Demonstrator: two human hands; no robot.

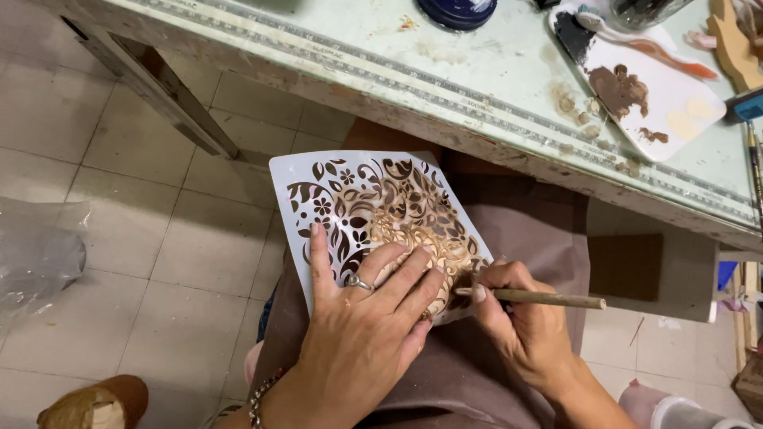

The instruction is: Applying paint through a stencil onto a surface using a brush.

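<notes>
A white plastic stencil (334, 191) with cut-out leaves and flowers lies over a tan, wood-coloured piece (413, 218) on my lap. My left hand (362, 318), with a ring and a bead bracelet, presses flat on the stencil's lower part, fingers spread. My right hand (520, 318) grips a wooden-handled brush (548, 299); its dark tip touches the stencil's lower right edge beside my left fingertips. Brown colour shows through the cut-outs.
A pale green table (445, 71) runs across the top, its front edge just beyond the stencil. On it sit a white palette (675, 103) with brown and black paint and a dark round lid (457, 9). Tiled floor and clear plastic (40, 254) lie left.
</notes>
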